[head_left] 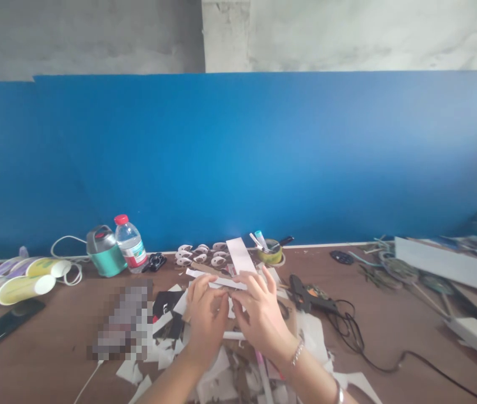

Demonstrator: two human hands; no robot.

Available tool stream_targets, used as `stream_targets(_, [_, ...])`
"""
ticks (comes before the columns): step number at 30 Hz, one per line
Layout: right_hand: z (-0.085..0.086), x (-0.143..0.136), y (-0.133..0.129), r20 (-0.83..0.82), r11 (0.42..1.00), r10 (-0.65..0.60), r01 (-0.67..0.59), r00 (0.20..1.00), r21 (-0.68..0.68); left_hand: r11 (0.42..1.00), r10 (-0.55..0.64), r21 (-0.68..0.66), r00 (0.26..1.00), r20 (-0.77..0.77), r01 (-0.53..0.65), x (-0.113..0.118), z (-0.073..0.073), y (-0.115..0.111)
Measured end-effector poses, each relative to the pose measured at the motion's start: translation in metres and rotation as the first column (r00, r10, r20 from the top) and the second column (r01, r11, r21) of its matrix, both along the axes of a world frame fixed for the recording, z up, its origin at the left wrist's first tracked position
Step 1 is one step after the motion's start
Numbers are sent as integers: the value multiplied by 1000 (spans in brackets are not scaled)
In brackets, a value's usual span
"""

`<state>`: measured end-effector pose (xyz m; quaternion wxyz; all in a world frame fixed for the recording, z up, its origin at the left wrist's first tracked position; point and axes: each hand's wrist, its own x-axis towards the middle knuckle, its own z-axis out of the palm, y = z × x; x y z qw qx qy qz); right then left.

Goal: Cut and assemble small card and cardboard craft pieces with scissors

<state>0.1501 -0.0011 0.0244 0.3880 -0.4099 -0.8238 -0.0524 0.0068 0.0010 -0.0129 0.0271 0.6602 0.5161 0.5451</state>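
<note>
My left hand (205,314) and my right hand (261,314) meet over the pile of scraps in the middle of the table. Their fingers are pinched together around a narrow white paper strip (220,279) that runs crosswise at the fingertips. Part of the strip is covered by the fingers. Just beyond, a wider white paper piece (241,255) leans towards the back edge. Beneath the hands lie torn and cut paper scraps (217,373), with a white stick-like piece (234,335) between the wrists.
A glue gun (314,297) with a black cord lies right of the scraps. Behind stand small white rolled pieces (200,253) and a tape roll (271,255) holding pens. Left are a bottle (131,247), a teal device (107,255) and paper cups (26,289). White board (453,266) lies far right.
</note>
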Motion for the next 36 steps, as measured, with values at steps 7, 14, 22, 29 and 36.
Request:
stream_targets(7, [-1, 3, 5, -72, 998, -22, 26, 997, 50, 996, -76, -43, 996, 40, 78, 2, 2, -3])
stream_targets(14, [1, 5, 6, -76, 998, -26, 29, 997, 50, 996, -73, -44, 997, 14, 73, 1, 0, -1])
stream_targets(22, [3, 8, 7, -73, 1000, -6, 5, 997, -8, 993, -108, -49, 993, 45, 111, 0, -1, -3])
stream_targets(29, [2, 11, 12, -123, 999, 9, -15, 992, -49, 977, -165, -116, 980, 112, 178, 0, 6, -6])
stream_targets(36, [4, 12, 11, -141, 989, 35, -54, 989, -137, 977, -188, -81, 974, 129, 199, -1, 3, -3])
